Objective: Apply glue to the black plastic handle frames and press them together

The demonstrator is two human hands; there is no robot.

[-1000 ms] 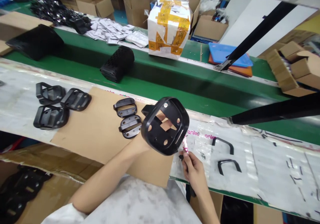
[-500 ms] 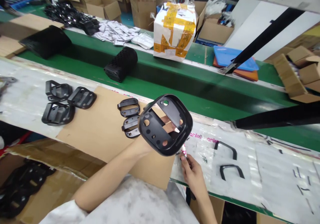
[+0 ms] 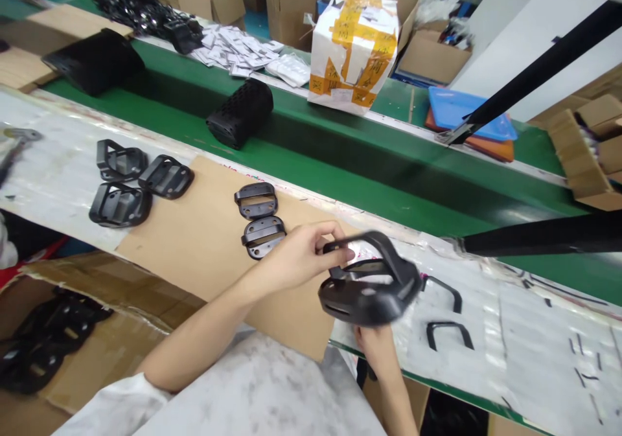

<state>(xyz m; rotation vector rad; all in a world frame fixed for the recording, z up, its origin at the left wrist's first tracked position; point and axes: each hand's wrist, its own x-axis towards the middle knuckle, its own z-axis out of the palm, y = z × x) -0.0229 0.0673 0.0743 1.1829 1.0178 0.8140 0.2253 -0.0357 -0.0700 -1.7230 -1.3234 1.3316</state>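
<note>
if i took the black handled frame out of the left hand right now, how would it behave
The black handled frame is probably stiff, its handle arching without sagging. Its open middle suggests lightness for its size. Its smooth-looking sides could be slippery.

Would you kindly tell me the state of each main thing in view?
Black bracket, tilted, held in the left grip
Right grip, partly hidden, hold unclear
Two middle brackets, lying on the cardboard sheet
Three left brackets, grouped close together
Two handles, loose on the tabletop
White box, taped up
Brown box with plastic bags, open
Blue tray, stacked on the orange tray
</note>
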